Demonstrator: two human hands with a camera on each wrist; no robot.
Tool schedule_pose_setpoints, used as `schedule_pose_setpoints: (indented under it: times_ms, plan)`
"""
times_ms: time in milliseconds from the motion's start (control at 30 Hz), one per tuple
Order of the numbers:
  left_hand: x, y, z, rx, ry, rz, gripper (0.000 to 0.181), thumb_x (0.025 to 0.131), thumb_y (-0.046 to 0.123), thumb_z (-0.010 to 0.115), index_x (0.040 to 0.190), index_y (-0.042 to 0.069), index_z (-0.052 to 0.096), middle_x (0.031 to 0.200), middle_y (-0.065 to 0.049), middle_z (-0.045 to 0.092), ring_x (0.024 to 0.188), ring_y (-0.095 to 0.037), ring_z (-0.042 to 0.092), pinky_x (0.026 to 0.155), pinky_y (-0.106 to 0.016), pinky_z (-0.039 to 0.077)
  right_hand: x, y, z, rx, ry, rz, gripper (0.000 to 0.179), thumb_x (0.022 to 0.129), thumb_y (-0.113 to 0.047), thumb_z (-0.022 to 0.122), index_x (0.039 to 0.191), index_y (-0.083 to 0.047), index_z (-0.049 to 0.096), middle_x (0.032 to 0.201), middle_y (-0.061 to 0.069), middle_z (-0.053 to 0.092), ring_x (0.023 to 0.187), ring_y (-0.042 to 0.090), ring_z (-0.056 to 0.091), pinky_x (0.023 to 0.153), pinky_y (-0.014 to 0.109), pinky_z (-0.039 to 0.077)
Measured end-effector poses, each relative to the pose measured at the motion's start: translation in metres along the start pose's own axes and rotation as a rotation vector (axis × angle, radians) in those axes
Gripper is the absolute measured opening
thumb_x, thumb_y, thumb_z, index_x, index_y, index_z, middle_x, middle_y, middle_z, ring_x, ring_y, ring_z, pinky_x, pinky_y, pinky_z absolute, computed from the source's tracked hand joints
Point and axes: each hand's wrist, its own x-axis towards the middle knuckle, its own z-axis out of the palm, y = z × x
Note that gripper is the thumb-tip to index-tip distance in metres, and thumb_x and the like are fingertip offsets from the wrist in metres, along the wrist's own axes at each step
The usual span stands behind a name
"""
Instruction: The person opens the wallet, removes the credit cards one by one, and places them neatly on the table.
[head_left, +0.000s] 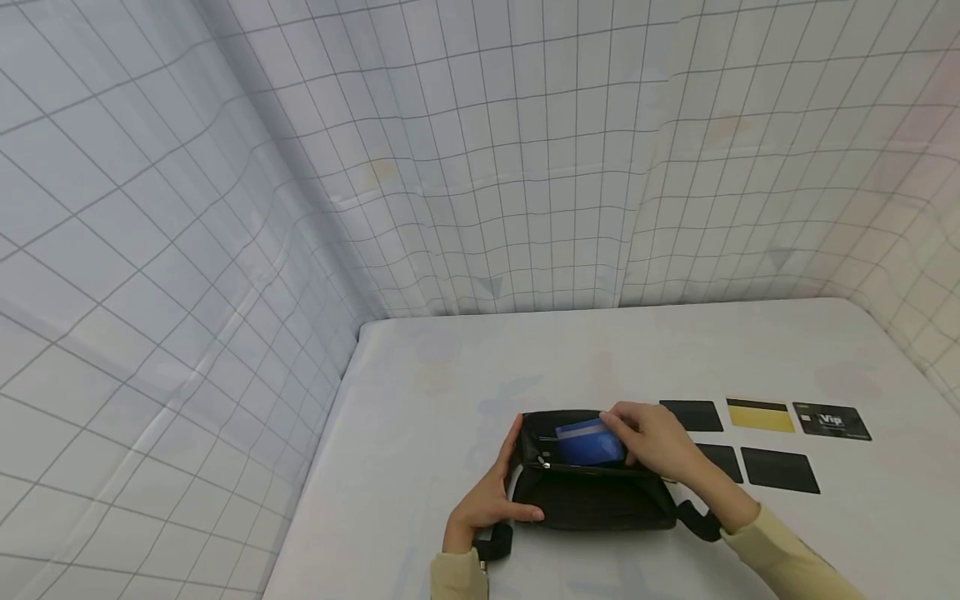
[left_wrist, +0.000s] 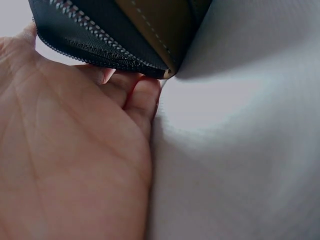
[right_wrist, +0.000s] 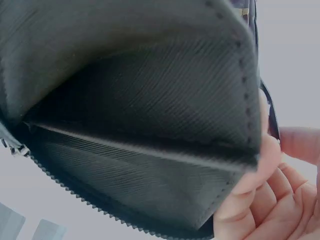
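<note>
A black zip wallet stands spread open near the front of the table in the head view. My left hand grips its left end, thumb across the front and fingers behind. The left wrist view shows the fingers of that hand under the wallet's zipped edge. A blue card sits partly in the wallet's upper compartment. Curled over its right edge, my right hand pinches the card; the thumb's contact is partly hidden. Dark inner pockets of the wallet fill the right wrist view, where the blue card is not visible.
Several cards lie in two rows right of the wallet: a dark card, a black-and-gold card and a black Vip card behind, dark cards in front. White gridded curtains surround the white table.
</note>
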Motion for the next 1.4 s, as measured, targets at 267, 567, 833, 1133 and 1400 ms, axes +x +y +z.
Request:
schedule_pose_setpoints:
  times_ms: [267,567,833,1133,1400]
  plan:
    - [0.0,0.004,0.0,0.005,-0.001,0.004,0.116,0.072,0.027,0.08,0.15,0.023,-0.007,0.156,-0.001,-0.006,0.142,-0.012,0.001,0.107,-0.059,0.012,-0.004,0.004,-0.006,0.054,0.061,0.024,0.031,0.098,-0.035,0.046,0.095,-0.01,0.064,0.067,-0.002,0.058,0.048,0.01,0.054,0.05,0.024,0.046]
    - [0.0,-0.001,0.0,0.002,-0.004,0.014,0.116,0.072,0.024,0.08,0.15,0.026,-0.007,0.156,0.002,-0.005,0.142,-0.01,0.002,0.109,-0.055,0.013,-0.01,0.019,-0.022,0.097,0.133,0.047,0.031,0.098,-0.035,0.044,0.095,-0.01,0.061,0.069,0.002,0.058,0.049,0.013,0.054,0.049,0.026,0.046]
    - [0.0,0.001,0.0,0.008,-0.006,0.007,0.115,0.074,0.027,0.079,0.15,0.02,-0.006,0.156,0.0,-0.005,0.142,-0.01,0.002,0.107,-0.059,0.014,-0.022,0.034,-0.045,0.087,0.203,0.094,0.036,0.099,-0.036,0.042,0.101,-0.004,0.059,0.071,0.007,0.057,0.052,0.013,0.053,0.048,0.026,0.046]
    - [0.001,-0.005,-0.001,0.01,-0.001,0.01,0.117,0.072,0.023,0.081,0.15,0.017,-0.007,0.156,0.002,-0.005,0.142,-0.011,0.002,0.106,-0.06,0.013,-0.04,0.063,-0.074,0.054,0.309,0.155,0.041,0.099,-0.038,0.038,0.098,-0.003,0.058,0.061,0.006,0.055,0.049,0.017,0.052,0.044,0.026,0.041]
    - [0.003,-0.029,-0.001,0.021,0.012,-0.012,0.121,0.069,0.031,0.082,0.149,0.027,-0.008,0.155,0.01,-0.006,0.142,-0.014,-0.001,0.105,-0.063,0.012,-0.064,0.091,-0.103,0.026,0.345,0.249,0.044,0.098,-0.041,0.04,0.105,-0.001,0.057,0.062,0.003,0.057,0.054,0.016,0.052,0.044,0.026,0.037]
